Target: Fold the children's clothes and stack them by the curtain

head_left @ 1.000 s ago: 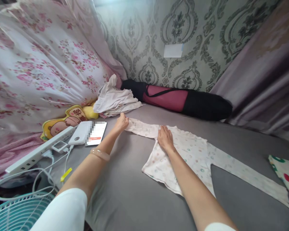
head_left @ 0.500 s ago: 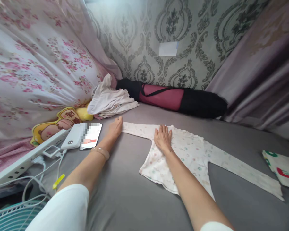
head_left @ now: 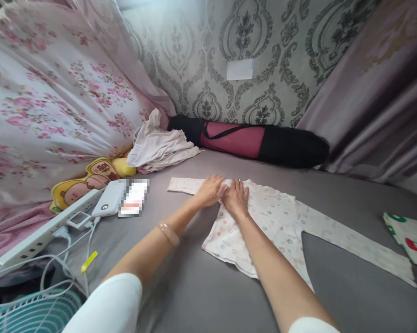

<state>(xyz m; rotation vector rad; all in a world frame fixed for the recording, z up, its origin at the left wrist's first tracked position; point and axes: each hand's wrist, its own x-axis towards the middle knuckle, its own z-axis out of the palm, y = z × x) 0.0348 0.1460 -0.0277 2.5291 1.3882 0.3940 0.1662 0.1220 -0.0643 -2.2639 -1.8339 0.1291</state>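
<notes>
A small white long-sleeved shirt [head_left: 274,222] with a pastel print lies spread on the grey sheet, both sleeves stretched out sideways. My right hand [head_left: 236,196] rests flat on its upper left part near the shoulder, fingers together and extended. Right beside it, my left hand [head_left: 211,189] lies over the upper end of the left sleeve [head_left: 183,185], fingers outstretched toward the right hand. The sleeve's cuff end shows past the left hand, on the sheet. A bangle [head_left: 168,233] circles my left forearm.
A crumpled pile of pale clothes [head_left: 163,145] and a long black and maroon bag [head_left: 234,141] lie by the wall. To the left are a phone [head_left: 134,199], a white power bank [head_left: 107,199], a power strip [head_left: 48,229] with cables, and a yellow plush [head_left: 79,187]. A folded printed cloth [head_left: 407,238] sits right.
My left hand has moved right along the sleeve, from its cuff to the shoulder, leaving the cuff on the sheet. My right hand has stayed in place on the shirt.
</notes>
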